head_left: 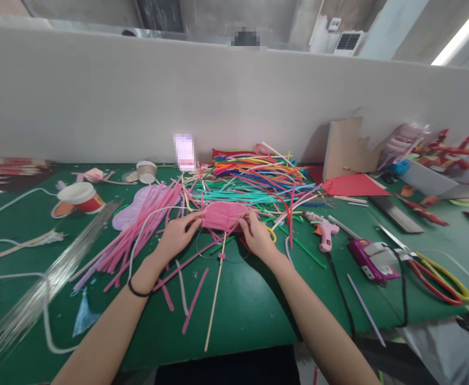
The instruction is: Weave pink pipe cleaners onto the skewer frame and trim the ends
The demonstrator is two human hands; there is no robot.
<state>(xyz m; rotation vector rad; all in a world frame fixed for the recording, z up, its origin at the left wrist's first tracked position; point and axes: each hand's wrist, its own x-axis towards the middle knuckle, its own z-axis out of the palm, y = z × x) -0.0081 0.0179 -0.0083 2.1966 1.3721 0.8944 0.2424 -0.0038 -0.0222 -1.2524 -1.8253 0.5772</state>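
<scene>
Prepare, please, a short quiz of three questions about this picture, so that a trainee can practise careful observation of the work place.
1. True or false: only the left hand touches the pink panel.
2. Which colours do the handles of the scissors have?
A) blue and green
B) red and yellow
C) black and white
3. Which pink tool lies on the green table, to the right of the right hand?

Key:
1. False; the right hand touches it as well.
2. B
3. The glue gun.
</scene>
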